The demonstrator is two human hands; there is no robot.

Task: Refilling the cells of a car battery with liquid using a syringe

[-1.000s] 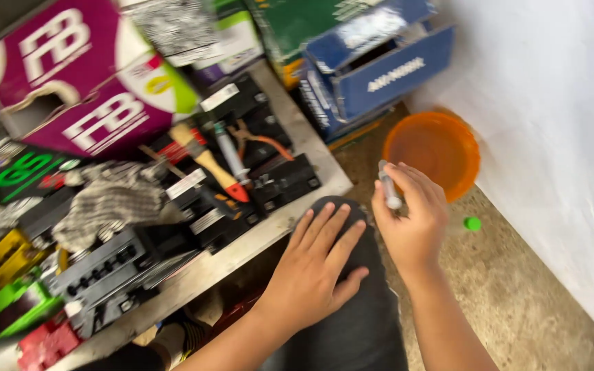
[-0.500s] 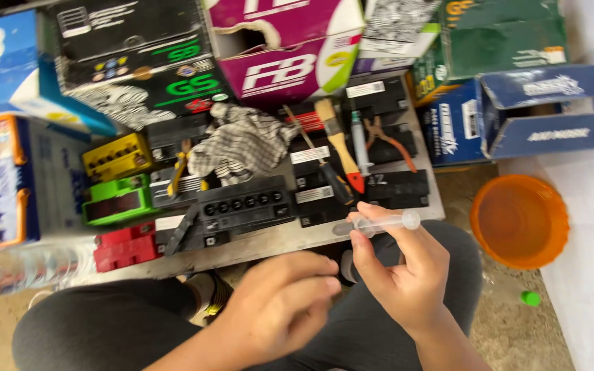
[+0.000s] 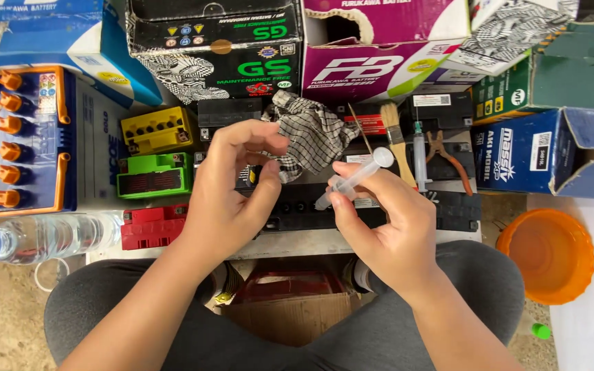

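Both hands have risen from the lap to chest height over the bench's near edge, and the left hand (image 3: 225,199), earlier loosely curled beside the knee, now reaches in. The right hand (image 3: 386,227) pinches the syringe (image 3: 352,180) between thumb and fingertips, barrel slanting up to the right, its tip pointing down-left. The left hand's thumb and forefinger close on something small and dark; what it is I cannot tell. Doing this well probably means keeping the barrel steady and bringing the left fingertips straight to the tip. The syringe is clear plastic, slim, with a round flange at its upper end. Beyond it on the bench lie a checked rag (image 3: 311,134), a brush (image 3: 397,137), pliers (image 3: 445,154) and black batteries (image 3: 311,206).
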